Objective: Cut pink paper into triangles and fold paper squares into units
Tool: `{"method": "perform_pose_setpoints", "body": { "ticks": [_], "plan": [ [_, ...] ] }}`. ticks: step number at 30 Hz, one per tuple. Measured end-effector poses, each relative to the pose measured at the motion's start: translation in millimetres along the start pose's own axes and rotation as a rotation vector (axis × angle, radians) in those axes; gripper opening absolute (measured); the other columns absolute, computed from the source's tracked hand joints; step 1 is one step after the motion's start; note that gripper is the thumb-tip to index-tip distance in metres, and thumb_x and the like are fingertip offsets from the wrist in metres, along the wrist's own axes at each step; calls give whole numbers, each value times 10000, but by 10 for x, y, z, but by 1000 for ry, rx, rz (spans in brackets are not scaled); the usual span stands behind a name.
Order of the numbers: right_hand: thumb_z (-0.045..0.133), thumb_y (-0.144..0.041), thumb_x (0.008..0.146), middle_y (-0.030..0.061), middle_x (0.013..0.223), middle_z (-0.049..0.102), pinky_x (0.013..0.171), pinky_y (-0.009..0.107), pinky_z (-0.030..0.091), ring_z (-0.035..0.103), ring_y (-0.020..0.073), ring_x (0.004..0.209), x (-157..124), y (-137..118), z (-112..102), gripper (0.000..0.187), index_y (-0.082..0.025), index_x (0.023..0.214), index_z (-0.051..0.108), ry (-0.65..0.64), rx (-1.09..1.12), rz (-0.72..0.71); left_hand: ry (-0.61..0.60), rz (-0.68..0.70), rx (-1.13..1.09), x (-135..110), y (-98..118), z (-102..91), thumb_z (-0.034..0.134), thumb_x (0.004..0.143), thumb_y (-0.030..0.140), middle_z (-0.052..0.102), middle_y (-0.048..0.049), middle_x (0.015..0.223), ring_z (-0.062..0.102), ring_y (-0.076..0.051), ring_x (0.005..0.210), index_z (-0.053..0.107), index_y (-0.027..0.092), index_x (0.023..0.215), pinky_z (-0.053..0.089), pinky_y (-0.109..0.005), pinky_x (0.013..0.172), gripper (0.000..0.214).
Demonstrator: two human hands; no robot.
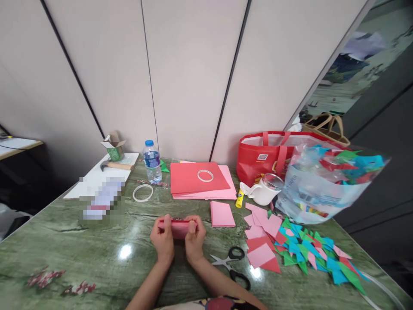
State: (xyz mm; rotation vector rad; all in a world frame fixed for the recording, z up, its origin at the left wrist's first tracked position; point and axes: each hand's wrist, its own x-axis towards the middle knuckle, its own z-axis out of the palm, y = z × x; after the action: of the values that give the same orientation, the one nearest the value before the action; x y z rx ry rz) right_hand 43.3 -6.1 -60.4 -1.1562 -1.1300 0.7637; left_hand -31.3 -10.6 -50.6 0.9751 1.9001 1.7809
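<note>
Between my two hands is a piece of pink and red paper (180,231), held just above the table and bent or folded along its top edge. My left hand (163,239) grips its left end, thumb on top. At the right end, my right hand (195,240) pinches it the same way. Scissors with black handles (229,260) lie spread on the table to the right of my right forearm. Beyond my right hand sits a stack of pink paper squares (222,214). Loose pink and red sheets (262,255) lie farther right.
Folded coloured paper pieces (309,247) spread over the right side, below a filled plastic bag (322,193) and a red bag (258,157). A white mug (263,193), glue stick (239,198), red sheets (187,178), tape roll (143,193), water bottle (152,163) and hammer (116,165) stand or lie behind.
</note>
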Motion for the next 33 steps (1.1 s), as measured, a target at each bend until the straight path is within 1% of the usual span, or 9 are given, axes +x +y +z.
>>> {"method": "perform_pose_setpoints", "body": {
  "ticks": [4, 7, 10, 14, 17, 21, 25, 30, 33],
  "plan": [
    [288, -402, 872, 62, 826, 581, 748, 305, 426, 552, 180, 794, -39, -43, -24, 325, -170, 855, 516, -38, 7, -73, 55, -5, 18, -45, -4, -9, 456, 769, 460, 547, 12, 656, 523, -157, 652, 523, 191, 689, 420, -251, 632, 289],
    [351, -439, 840, 77, 908, 576, 768, 325, 434, 556, 191, 837, -51, -31, -62, 332, -165, 970, 487, -101, 13, -156, 16, 0, 20, -78, 4, -17, 443, 773, 473, 541, 15, 667, 525, -152, 653, 513, 194, 709, 422, -242, 627, 295],
    [395, -463, 817, 79, 925, 571, 787, 344, 434, 553, 200, 860, -23, -10, -105, 355, -162, 980, 489, -117, -14, -211, -24, -3, 6, -70, 9, -34, 455, 753, 492, 531, 16, 639, 509, -147, 620, 526, 185, 688, 416, -239, 600, 322],
    [416, -487, 819, 84, 969, 566, 833, 365, 425, 542, 203, 921, 20, 13, -153, 387, -160, 1014, 486, -89, -21, -280, 65, 19, -6, -53, 10, -33, 500, 723, 477, 535, 19, 634, 501, -143, 618, 546, 175, 676, 405, -238, 600, 310],
    [502, -555, 758, 61, 903, 593, 766, 338, 461, 578, 188, 831, 42, 57, -180, 468, -166, 1018, 468, -159, -31, -298, 62, 27, -10, -52, -2, -11, 522, 717, 463, 493, 39, 573, 468, -127, 562, 509, 179, 620, 390, -230, 562, 300],
    [582, -643, 635, 47, 808, 614, 667, 314, 483, 608, 188, 721, 95, 176, -239, 556, -172, 916, 488, -189, -199, -373, 71, 78, 23, -20, -37, -20, 494, 743, 451, 434, 54, 547, 422, -117, 534, 469, 186, 606, 363, -224, 536, 299],
    [620, -604, 632, 79, 841, 644, 654, 309, 486, 636, 206, 734, 133, 285, -303, 569, -158, 959, 490, -288, -404, -490, 37, 145, 99, 30, -69, -44, 444, 772, 422, 396, 58, 539, 398, -118, 523, 433, 195, 609, 342, -227, 523, 280],
    [646, -481, 684, 73, 747, 663, 596, 288, 465, 647, 222, 677, 155, 205, -327, 454, -152, 953, 485, -420, -592, -301, -102, 206, 124, 166, -18, -102, 408, 789, 402, 450, 35, 569, 434, -133, 550, 470, 192, 657, 371, -245, 558, 256],
    [673, -454, 649, 54, 769, 661, 598, 288, 464, 632, 216, 691, 203, 110, -312, 451, -164, 939, 485, -420, -491, -151, -287, 267, 98, 300, 33, -223, 463, 772, 410, 599, -33, 905, 549, -158, 777, 538, 183, 949, 429, -258, 698, 298]
  ]
}}
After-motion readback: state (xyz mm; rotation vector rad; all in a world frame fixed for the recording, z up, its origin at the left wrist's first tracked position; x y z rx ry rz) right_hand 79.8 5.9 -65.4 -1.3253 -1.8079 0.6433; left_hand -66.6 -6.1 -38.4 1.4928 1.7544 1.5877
